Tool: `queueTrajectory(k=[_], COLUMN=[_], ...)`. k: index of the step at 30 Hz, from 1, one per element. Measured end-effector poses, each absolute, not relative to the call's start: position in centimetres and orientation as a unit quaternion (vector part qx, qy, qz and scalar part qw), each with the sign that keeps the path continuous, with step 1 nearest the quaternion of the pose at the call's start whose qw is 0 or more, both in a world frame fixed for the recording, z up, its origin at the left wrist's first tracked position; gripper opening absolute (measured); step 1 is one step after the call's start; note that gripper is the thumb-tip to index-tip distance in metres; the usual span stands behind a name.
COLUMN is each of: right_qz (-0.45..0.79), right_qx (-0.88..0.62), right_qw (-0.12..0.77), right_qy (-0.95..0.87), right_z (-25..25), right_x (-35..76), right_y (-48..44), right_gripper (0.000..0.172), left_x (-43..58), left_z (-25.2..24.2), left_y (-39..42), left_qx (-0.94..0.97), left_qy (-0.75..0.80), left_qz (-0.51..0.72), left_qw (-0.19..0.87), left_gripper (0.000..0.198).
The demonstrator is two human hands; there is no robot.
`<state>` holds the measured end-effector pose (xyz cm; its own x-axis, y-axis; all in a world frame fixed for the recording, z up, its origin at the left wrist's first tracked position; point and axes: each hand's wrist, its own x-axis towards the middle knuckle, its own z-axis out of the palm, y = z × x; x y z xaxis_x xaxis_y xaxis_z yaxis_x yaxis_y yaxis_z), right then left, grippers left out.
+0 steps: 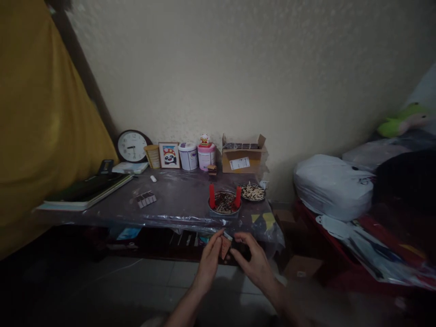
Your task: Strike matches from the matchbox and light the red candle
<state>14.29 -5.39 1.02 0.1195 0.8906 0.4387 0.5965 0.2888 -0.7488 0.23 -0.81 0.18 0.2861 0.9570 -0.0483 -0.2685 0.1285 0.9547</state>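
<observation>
Just in front of the table's near edge, my left hand (210,261) is closed around a small reddish-brown matchbox (225,248) with a pale end showing at its top. To the right of the box is my right hand (254,260), thumb and fingers apart and curved toward it. I cannot make out anything between those fingers. Beyond the hands, two red candles, a left candle (211,196) and a right candle (238,197), stand upright in a round dish (225,212) of dark bits. Behind it to the right, a plate (253,199) holds many pale matchsticks.
A plastic-covered table (180,200) runs along the wall. On it are striped small boxes (146,199), an open cardboard box (241,162), tins (188,156), a framed panda picture (170,155) and a clock (132,146). White bags (332,186) are piled at right.
</observation>
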Motion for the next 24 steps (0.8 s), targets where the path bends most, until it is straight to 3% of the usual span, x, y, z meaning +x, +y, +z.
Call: queueTrajectory(k=[4,8,24], right_qz=[0.121,0.078,0.029], right_qx=[-0.569,-0.573,-0.568], right_qw=[0.438,0.423,0.413], right_qy=[-0.685,-0.698,-0.711], right_z=[0.8,0.2,0.1], right_x=[13.4,13.1,13.4], right_y=[-5.8,-5.8,-5.6], right_gripper=[0.048,0.055,0.052], left_x=[-0.1,-0.1,0.1], left_z=[0.7,0.9,0.9], left_y=[-0.9,-1.2,-1.2], left_qx=[0.499,0.505,0.521], left_qy=[0.378,0.378,0.369], left_qz=[0.487,0.467,0.455], left_qw=[0.609,0.619,0.621], left_gripper=[0.041,0.047,0.049])
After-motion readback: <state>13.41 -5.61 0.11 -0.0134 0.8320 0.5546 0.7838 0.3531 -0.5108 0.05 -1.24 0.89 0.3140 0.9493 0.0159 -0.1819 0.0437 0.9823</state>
